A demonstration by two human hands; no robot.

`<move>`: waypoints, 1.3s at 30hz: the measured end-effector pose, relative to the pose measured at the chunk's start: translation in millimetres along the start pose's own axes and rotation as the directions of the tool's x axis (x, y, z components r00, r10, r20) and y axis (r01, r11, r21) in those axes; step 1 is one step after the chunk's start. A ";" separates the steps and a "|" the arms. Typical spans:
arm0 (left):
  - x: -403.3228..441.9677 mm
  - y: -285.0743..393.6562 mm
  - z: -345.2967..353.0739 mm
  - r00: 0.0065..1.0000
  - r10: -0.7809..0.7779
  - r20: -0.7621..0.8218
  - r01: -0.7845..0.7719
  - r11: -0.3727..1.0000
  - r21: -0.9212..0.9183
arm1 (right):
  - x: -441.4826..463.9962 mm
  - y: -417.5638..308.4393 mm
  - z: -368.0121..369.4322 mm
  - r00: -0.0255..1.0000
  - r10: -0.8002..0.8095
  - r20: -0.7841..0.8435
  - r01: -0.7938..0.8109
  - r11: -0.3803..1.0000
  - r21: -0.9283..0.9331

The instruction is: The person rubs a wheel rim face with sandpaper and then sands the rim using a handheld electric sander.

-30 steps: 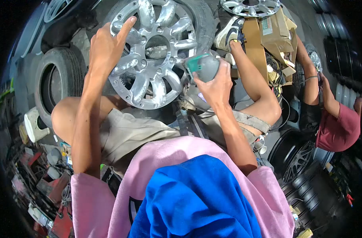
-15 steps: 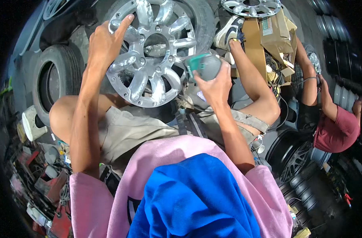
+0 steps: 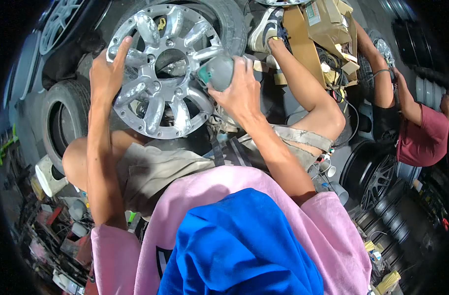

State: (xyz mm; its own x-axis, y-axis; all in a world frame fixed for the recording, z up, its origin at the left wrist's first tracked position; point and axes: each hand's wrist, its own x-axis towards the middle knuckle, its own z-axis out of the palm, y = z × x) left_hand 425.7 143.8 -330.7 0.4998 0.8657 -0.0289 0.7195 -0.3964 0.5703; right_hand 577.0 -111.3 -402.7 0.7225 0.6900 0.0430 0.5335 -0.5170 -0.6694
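A bare, shiny alloy wheel face (image 3: 171, 89) with several spokes lies in front of me, over a tire (image 3: 232, 27). At its left edge my left hand (image 3: 106, 73) grips the outer rim, the thumb on top and the other fingers largely hidden. My right hand (image 3: 241, 93) is wrapped around a grey and green power sander (image 3: 220, 73). The sander sits over the right-hand spokes; its underside is hidden, so I cannot tell whether it touches the metal.
Another tire (image 3: 62, 115) stands at the left. Cardboard boxes (image 3: 327, 22) and cables lie beyond my right leg. A co-worker in a dark red shirt (image 3: 423, 132) sits at the right, near a black wheel (image 3: 367, 177). Cluttered tools (image 3: 62, 236) fill the lower left.
The view has shifted, so the wheel face appears farther left. My right hand has brought the sander inward from the wheel's right edge over the spokes. My left hand keeps its rim grip.
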 end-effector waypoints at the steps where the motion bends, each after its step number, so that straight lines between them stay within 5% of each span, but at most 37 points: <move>1: -0.9 1.2 -1.4 1.000 -0.005 -0.008 0.004 1.000 -0.030 | -3.2 2.7 -3.4 0.999 0.037 -0.007 -0.037 0.999 -0.003; 5: 1.8 -4.1 -4.1 0.992 -0.112 0.059 0.108 0.992 0.062 | -13.3 36.4 -9.1 0.998 -0.053 -0.017 0.051 0.996 -0.075; 7: -3.6 2.5 -0.1 0.996 0.071 -0.047 -0.072 0.997 -0.027 | -12.4 33.8 -11.3 0.998 -0.048 0.038 0.049 0.998 -0.027; 11: -7.4 10.6 -1.4 0.994 0.104 -0.039 -0.106 0.993 -0.056 | -6.5 18.1 -8.5 0.963 -0.203 0.177 0.217 0.974 -0.062; 26: -24.8 36.4 -5.1 0.969 0.231 -0.086 -0.230 0.973 0.027 | -9.5 7.3 5.0 0.987 -0.141 -0.076 0.139 0.990 -0.038; 39: -26.6 51.0 -9.6 0.986 0.151 -0.075 -0.151 0.989 0.009 | -15.3 -13.9 3.7 0.988 -0.155 0.019 0.156 0.977 -0.143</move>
State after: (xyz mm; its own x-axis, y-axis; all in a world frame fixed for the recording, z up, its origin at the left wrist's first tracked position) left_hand 444.5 103.5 -293.0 0.5650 0.8164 0.1193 0.6402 -0.5250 0.5609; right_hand 556.8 -112.8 -396.7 0.6228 0.7711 0.1323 0.6970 -0.4699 -0.5417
